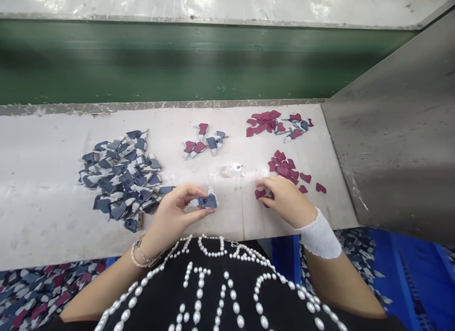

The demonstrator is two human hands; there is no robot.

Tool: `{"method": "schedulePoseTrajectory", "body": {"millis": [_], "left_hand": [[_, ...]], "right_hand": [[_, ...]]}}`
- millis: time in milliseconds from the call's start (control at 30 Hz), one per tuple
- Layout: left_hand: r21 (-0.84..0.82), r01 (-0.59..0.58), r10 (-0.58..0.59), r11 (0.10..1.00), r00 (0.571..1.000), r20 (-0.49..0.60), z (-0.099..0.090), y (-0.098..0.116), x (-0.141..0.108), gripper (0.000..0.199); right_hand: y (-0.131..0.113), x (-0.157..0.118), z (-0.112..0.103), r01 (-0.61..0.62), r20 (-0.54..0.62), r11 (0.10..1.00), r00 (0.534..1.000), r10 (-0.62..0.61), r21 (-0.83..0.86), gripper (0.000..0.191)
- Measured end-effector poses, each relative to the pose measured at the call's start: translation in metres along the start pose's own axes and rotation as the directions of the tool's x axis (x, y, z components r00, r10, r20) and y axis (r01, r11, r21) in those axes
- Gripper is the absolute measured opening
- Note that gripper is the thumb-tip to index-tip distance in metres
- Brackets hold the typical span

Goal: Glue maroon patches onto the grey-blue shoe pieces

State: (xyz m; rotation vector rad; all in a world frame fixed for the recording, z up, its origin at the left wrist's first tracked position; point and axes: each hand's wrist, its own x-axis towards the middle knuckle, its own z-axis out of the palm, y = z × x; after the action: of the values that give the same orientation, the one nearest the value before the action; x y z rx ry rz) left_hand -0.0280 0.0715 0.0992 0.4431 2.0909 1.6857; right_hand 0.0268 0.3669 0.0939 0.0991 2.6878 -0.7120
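Observation:
My left hand [174, 212] pinches a navy and white fabric piece [208, 201] between thumb and fingers, just above the white work surface [53, 179]. My right hand [286, 199] rests at the edge of a loose pile of maroon fabric pieces [282, 167], with its fingertips on a maroon piece [260, 193]. The hand partly hides the pile, and I cannot tell whether it grips that piece. A white wrap [318, 234] covers my right wrist. A large heap of navy and white pieces [122, 177] lies to the left of my left hand.
Small joined maroon and navy pieces [205, 141] lie at the far middle, and a maroon cluster [275, 124] lies at the far right. A grey metal panel [387, 132] rises at the right. Bins of fabric pieces [35, 293] stand below the surface on both sides.

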Motion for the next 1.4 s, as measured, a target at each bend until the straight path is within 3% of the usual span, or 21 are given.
{"method": "schedulePoseTrajectory", "body": {"millis": [167, 267, 433, 600, 733, 833, 967, 1133, 1267, 1400], "left_hand": [[0.049, -0.02, 0.018, 0.999, 0.999, 0.044, 0.009, 0.004, 0.004, 0.02], [0.062, -0.01, 0.007, 0.998, 0.999, 0.041, 0.01, 0.005, 0.004, 0.02], [0.005, 0.018, -0.018, 1.0, 0.999, 0.027, 0.011, 0.006, 0.002, 0.021], [-0.063, 0.017, -0.017, 0.998, 1.0, -0.003, 0.016, 0.003, 0.003, 0.022], [-0.039, -0.012, 0.009, 0.999, 0.998, -0.062, 0.022, -0.002, 0.006, 0.023], [0.014, -0.048, 0.049, 0.999, 0.993, -0.105, 0.026, -0.004, 0.008, 0.021], [0.035, -0.086, 0.09, 0.996, 0.988, -0.126, 0.028, -0.004, 0.009, 0.017], [0.075, -0.112, 0.122, 0.991, 0.983, -0.137, 0.028, -0.005, 0.006, 0.019], [0.135, -0.14, 0.158, 0.981, 0.978, -0.136, 0.026, -0.004, 0.002, 0.021], [0.182, -0.175, 0.202, 0.968, 0.969, -0.14, 0.025, -0.001, 0.002, 0.02]], "right_hand": [[-0.001, 0.013, 0.004, 0.013, 0.095, 0.994, 0.995, -0.002, -0.112, 0.002], [0.001, 0.02, 0.001, 0.043, 0.139, 0.99, 0.99, -0.024, -0.137, 0.012], [-0.002, 0.029, -0.001, 0.089, 0.207, 0.99, 0.976, -0.066, -0.107, 0.012], [-0.021, 0.022, -0.012, 0.139, 0.193, 0.985, 0.969, -0.156, 0.098, 0.012], [-0.048, 0.003, -0.019, 0.229, 0.151, 0.914, 0.945, -0.292, 0.334, 0.012], [-0.068, -0.009, -0.015, 0.267, 0.085, 0.871, 0.941, -0.329, 0.412, 0.012], [-0.082, -0.019, -0.008, 0.266, -0.036, 0.846, 0.959, -0.282, 0.462, 0.026], [-0.083, -0.014, -0.01, 0.192, -0.007, 0.796, 0.973, -0.23, 0.575, 0.002], [-0.084, -0.006, -0.009, 0.19, -0.008, 0.742, 0.97, -0.242, 0.643, 0.013], [-0.085, -0.005, -0.005, 0.093, 0.005, 0.687, 0.99, -0.139, 0.72, 0.006]]}}
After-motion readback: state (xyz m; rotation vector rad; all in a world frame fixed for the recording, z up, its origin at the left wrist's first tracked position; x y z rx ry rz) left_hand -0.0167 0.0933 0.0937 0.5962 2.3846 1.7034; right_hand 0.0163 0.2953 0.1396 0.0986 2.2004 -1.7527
